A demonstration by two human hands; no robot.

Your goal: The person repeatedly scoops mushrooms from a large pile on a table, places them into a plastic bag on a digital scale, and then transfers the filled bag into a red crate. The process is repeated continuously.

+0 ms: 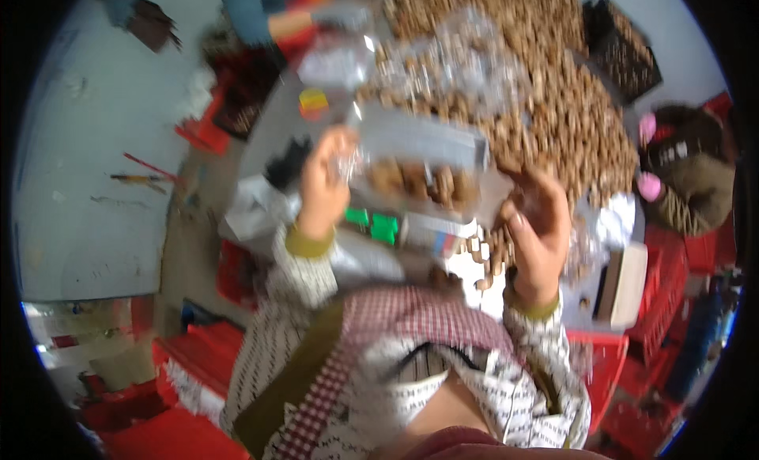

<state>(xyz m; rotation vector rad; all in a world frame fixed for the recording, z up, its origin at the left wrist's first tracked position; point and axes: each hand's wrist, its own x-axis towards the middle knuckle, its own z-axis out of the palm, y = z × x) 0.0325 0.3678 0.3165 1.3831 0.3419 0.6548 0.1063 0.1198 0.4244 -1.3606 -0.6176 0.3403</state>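
Note:
A clear plastic bag with several brown, nut-like pieces in it is stretched between my hands. My left hand grips the bag's gathered left end. At the bag's right end, my right hand has its thumb and fingers curled on the film. Motion blur hides the exact fingertip contact. A grey tray lies just beyond the bag. Green pieces and a white box are nearer to me, under the bag. Loose brown pieces lie on a bright white surface beside my right hand.
A large heap of brown pieces covers the far right of the grey table, with clear plastic bags on it. A co-worker's arm reaches in at the top; another person is at the right. Red crates stand beside the table.

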